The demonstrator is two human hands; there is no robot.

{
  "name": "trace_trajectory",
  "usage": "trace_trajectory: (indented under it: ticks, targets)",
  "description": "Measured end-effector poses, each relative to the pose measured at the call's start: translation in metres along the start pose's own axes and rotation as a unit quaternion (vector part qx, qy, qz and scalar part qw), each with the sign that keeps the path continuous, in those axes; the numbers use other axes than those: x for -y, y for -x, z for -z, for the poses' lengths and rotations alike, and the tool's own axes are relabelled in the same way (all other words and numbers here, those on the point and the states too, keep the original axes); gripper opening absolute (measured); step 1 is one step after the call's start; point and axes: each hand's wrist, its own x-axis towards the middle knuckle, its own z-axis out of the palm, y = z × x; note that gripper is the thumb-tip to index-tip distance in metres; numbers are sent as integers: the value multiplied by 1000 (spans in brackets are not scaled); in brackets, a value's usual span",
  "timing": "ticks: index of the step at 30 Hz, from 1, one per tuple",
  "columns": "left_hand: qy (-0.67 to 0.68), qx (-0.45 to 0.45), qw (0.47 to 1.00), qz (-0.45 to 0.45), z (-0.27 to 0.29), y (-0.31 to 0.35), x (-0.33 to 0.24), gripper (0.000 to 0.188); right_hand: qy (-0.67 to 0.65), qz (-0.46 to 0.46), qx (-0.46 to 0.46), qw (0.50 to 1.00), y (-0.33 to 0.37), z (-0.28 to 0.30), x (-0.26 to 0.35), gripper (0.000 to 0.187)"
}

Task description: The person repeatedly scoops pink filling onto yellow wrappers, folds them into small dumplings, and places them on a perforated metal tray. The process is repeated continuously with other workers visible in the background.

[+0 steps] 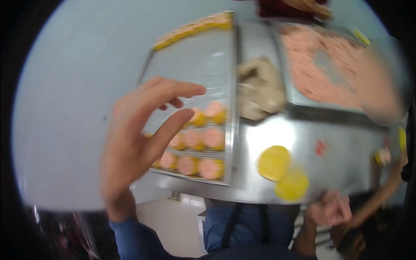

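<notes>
My left hand (pixel 147 125) hovers over a shallow metal tray (pixel 232 86), open, with thumb and forefinger apart and nothing between them. Below and beside it on the tray sit rows of open-topped dumplings (pixel 212 138) in yellow wrappers with pink filling. A further row of dumplings (pixel 190 29) lines the tray's far edge. At the table's near edge my right hand (pixel 330 209) is curled closed; whether something is inside it is hidden. Nearest to it lie two round yellow wrappers (pixel 274 163), partly overlapping, on the metal table (pixel 255 190).
A deep metal tray (pixel 299 104) of pink minced filling (pixel 320 60) stands at the far right. A crumpled beige bag (pixel 261 89) lies between the trays. Another person's arm (pixel 385 188) is at the right, near a single dumpling (pixel 383 157); someone's hand (pixel 310 6) shows at the far edge.
</notes>
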Motion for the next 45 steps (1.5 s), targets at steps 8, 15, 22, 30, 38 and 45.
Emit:
trace_trajectory:
  ticks: [8, 15, 22, 30, 38, 45]
  targets:
    - [194, 34, 962, -191, -153, -41, -159, 44, -334, 46, -40, 941, 0, -13, -8, 18]
    - [192, 3, 963, -189, -329, -122, -230, 68, -385, 10, -22, 922, 4, 27, 20, 25]
    - [182, 35, 961, -205, -366, -152, -257, 36, -337, 36, 9, 941, 20, 52, 12, 20]
    - [306, 31, 922, -234, -208, -41, -178, 23, -379, -32, -77, 921, 17, 44, 15, 18]
    - [86, 44, 995, 34, 13, 45, 0, 32, -242, -67, -3, 968, 13, 11, 1, 13]
    - [75, 141, 980, 121, 32, 55, 142, 30, -227, 55, -16, 972, 12, -6, -8, 23]
